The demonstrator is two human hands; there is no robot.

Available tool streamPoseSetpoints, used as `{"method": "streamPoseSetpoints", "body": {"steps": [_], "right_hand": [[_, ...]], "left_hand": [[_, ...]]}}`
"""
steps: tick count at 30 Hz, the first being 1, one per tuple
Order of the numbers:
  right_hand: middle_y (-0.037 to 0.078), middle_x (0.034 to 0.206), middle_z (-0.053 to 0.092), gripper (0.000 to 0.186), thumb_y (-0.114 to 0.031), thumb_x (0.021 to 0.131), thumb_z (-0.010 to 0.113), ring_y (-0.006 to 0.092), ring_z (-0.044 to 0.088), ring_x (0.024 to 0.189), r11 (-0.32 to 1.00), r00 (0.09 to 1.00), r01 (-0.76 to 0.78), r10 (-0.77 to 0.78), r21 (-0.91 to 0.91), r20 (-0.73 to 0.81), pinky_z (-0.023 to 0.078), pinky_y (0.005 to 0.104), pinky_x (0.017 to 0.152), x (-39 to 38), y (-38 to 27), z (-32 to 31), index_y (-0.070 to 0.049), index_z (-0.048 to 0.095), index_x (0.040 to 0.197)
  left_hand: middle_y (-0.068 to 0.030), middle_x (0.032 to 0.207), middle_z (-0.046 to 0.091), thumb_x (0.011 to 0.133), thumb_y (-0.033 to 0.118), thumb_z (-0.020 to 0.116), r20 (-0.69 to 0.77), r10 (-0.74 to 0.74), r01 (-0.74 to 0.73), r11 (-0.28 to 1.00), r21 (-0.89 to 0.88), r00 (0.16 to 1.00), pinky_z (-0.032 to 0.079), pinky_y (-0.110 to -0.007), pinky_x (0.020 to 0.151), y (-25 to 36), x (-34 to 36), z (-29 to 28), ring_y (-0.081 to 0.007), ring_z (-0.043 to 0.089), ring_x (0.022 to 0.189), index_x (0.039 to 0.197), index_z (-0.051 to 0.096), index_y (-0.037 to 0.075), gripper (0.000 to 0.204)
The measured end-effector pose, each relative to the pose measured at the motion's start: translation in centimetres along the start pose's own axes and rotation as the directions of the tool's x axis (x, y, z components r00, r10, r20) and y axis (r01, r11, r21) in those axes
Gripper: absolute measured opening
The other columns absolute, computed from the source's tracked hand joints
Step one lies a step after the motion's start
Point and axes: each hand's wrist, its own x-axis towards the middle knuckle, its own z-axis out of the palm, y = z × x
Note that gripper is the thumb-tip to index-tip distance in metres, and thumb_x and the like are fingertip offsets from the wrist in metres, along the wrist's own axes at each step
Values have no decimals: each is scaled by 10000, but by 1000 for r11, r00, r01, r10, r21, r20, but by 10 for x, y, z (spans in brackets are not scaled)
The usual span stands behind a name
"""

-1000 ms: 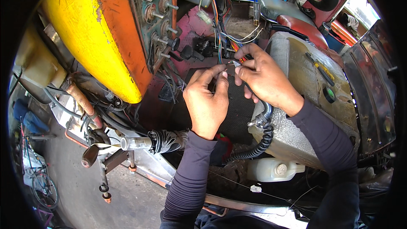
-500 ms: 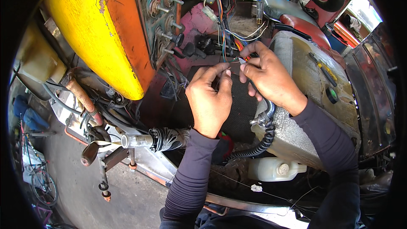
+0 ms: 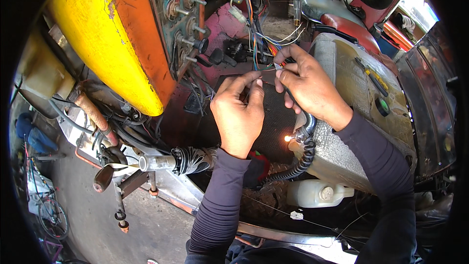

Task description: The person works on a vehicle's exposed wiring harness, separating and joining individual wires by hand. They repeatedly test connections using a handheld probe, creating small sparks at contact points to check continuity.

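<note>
Head view, first entry: what lies in work, and which way?

One thin wire (image 3: 267, 70), mid-scene, in the gap between the hands. Long axis roughly left to right, crosswise to the forearms. Right end reaches toward a small pale piece (image 3: 279, 67); whether the two join is too small to tell.

Containers?

One whitish plastic jug (image 3: 305, 194), near side, right of centre, capped; contents cannot be told. One yellowish translucent tank (image 3: 46, 80), far left; contents likewise uncertain. One clear slim tube (image 3: 297, 12), far side, amber at its near end.

Hands, pose and hold?

Left hand (image 3: 238, 112): back upward, forearm rising from the near edge, pointing far. Thumb and forefinger nearly together, pinching the thin wire, by appearance; the contact itself is partly hidden. Right hand (image 3: 315, 85): reaching in from the near right, pointing far and left. Forefinger arched, tip brought close to the thumb, with the pale piece between; other fingers curled by a dark cable (image 3: 291, 96).

Round about?

Glowing lamp (image 3: 287, 138), lit, just beside the black coiled cord (image 3: 307, 159). To the right, on a worn cover (image 3: 359, 122): yellow-and-black tool (image 3: 373, 80), black tape roll (image 3: 382, 106) with green centre.
</note>
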Motion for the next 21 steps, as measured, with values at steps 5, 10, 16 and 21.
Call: {"method": "streamPoseSetpoints", "body": {"steps": [5, 10, 16, 21], "right_hand": [[56, 776, 624, 213, -62, 1047, 526, 99, 568, 488, 1000, 1000, -20, 20, 0, 0, 398, 251, 361, -2, 0, -1, -37, 470, 1251], [58, 769, 626, 222, -79, 1016, 521, 123, 586, 499, 1000, 1000, -24, 23, 21, 10, 426, 279, 368, -6, 3, -4, -29, 493, 1230], [60, 766, 623, 188, -72, 1044, 522, 114, 576, 485, 998, 999, -41, 41, 36, 14, 408, 263, 359, -8, 8, -4, -42, 482, 1225], [64, 763, 620, 175, -65, 1057, 519, 114, 573, 479, 998, 997, -59, 58, 36, 43, 398, 258, 353, -7, 9, -2, -44, 473, 1225]], "left_hand": [[-109, 844, 689, 910, 43, 747, -22, -10, 10, 1000, -7, 1000, 512, -314, 635, -5, 1, -2, -155, 641, 669, 1060, 794, 12, 160], [-103, 837, 686, 912, 48, 746, -29, -17, 16, 1000, -24, 999, 511, -310, 643, -10, 2, -4, -146, 633, 671, 1060, 792, 8, 160], [-84, 824, 674, 917, 51, 745, -38, -88, 84, 991, -104, 995, 498, -292, 638, -18, 3, -3, -120, 611, 671, 1060, 792, 7, 157], [-67, 823, 670, 924, 46, 742, -39, -117, 110, 984, -138, 992, 492, -281, 632, -18, 3, -3, -100, 600, 674, 1058, 792, 6, 149]]}}
